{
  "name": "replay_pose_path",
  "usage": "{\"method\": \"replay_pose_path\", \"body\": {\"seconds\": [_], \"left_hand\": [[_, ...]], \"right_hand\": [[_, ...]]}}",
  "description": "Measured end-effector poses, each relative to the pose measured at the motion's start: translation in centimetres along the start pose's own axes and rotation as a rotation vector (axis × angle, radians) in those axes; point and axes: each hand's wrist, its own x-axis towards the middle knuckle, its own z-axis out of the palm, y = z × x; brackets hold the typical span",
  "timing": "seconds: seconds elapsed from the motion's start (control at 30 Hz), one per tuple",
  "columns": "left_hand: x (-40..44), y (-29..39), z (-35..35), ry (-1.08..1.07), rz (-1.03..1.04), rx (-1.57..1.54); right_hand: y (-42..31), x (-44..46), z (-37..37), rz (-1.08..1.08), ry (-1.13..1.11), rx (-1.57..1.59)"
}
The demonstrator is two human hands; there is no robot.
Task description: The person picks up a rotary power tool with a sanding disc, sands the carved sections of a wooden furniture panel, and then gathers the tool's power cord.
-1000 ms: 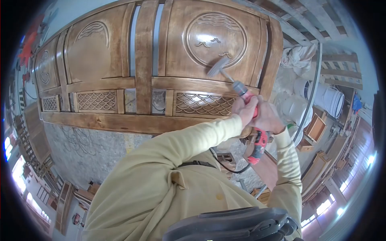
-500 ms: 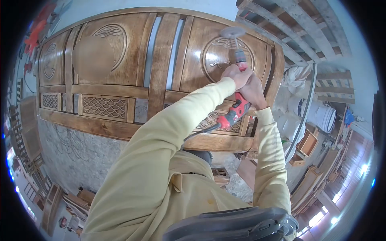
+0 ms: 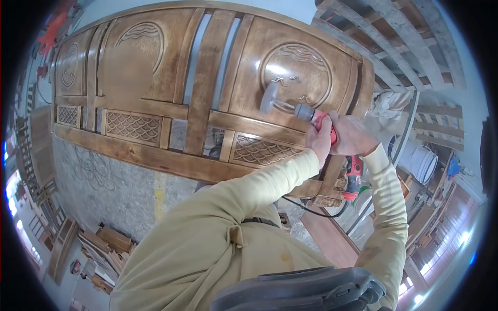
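A red and black corded power tool [image 3: 354, 173] carries a blurred round pad [image 3: 269, 98] on a thin metal shaft. My left hand [image 3: 319, 139] is wrapped round the tool's front part, just behind the dark collar. Right beside it, my right hand [image 3: 354, 135] grips the red body. The pad is at the lower left edge of the round carving [image 3: 296, 75] on the right panel of a brown wooden furniture piece [image 3: 207, 83]. Whether the pad touches the wood I cannot tell. Below the panel is a fish-scale carved strip [image 3: 264, 151].
Wooden pallets [image 3: 386, 39] stand at the upper right. White buckets [image 3: 417, 161] and a metal pole [image 3: 407, 127] are to the right. The tool's black cord [image 3: 316, 212] hangs near my body. Wood pieces [image 3: 111, 241] lie at the lower left.
From the panel's top, the pad has come down and left to the circle's lower left. Both hands have moved down and right, and the tool's rear has swung right.
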Motion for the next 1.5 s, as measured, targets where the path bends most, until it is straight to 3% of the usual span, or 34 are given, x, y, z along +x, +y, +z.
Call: {"method": "replay_pose_path", "body": {"seconds": [0.1,0.17,0.23,0.3,0.37,0.4,0.53,0.63,0.7,0.73,0.83,0.87,1.0,1.07,1.1,1.17,1.2,1.3,1.37,1.5], "left_hand": [[2.3,-0.1,0.7,-0.020,0.022,-0.008],[5.7,0.2,0.2,0.111,0.233,0.330],[7.6,3.3,0.4,0.155,0.281,0.731],[9.3,4.8,0.4,0.120,0.286,0.832],[9.2,6.9,0.6,-0.197,0.260,1.339],[7.3,8.3,1.0,-0.304,0.236,1.368],[5.9,7.2,-3.0,-0.320,0.374,1.577],[6.2,10.6,-5.9,-0.353,0.272,1.583],[6.8,13.0,-8.4,-0.266,0.289,1.597],[7.2,13.9,-9.1,-0.170,0.309,1.594],[6.9,17.2,-7.3,-0.164,0.320,1.675],[8.1,17.4,-6.7,-0.365,0.434,1.785],[7.8,15.3,-4.3,-0.677,0.380,1.910],[6.2,15.1,-5.1,-0.591,0.267,1.630],[6.5,14.3,-5.8,-0.608,0.270,1.631],[6.5,13.7,-7.6,-0.287,0.314,1.748],[6.4,13.9,-7.3,-0.273,0.323,1.758],[6.2,12.6,-6.0,-0.434,0.575,1.738],[7.2,11.7,-4.9,-0.454,0.366,1.697],[5.3,12.7,-4.1,-0.494,0.378,1.782]], "right_hand": [[1.3,0.6,-0.1,0.006,0.041,0.012],[2.9,2.6,2.2,-0.006,0.263,0.199],[2.9,4.6,3.5,0.114,0.331,0.293],[3.2,5.0,6.0,0.234,0.383,0.404],[2.8,4.7,8.9,0.321,0.581,0.545],[1.0,3.3,8.5,0.377,0.539,0.755],[-3.4,3.0,14.6,0.510,0.754,0.942],[-7.6,5.0,14.4,0.445,0.830,1.114],[-8.7,6.7,12.5,0.458,0.544,0.977],[-9.0,7.9,12.2,0.462,0.558,0.984],[-9.3,9.9,11.8,0.395,0.565,1.007],[-9.5,9.8,11.6,0.444,0.615,1.057],[-11.0,7.2,11.4,0.693,0.745,1.103],[-11.0,6.1,12.7,0.675,0.714,1.094],[-10.6,6.0,12.7,0.596,0.682,1.088],[-10.3,5.8,12.7,0.525,0.632,1.079],[-10.2,6.0,12.7,0.568,0.646,1.035],[-10.9,6.3,13.1,0.670,0.738,0.907],[-10.9,5.8,12.9,0.721,0.818,0.800],[-10.2,4.5,12.8,0.702,0.734,0.905]]}}
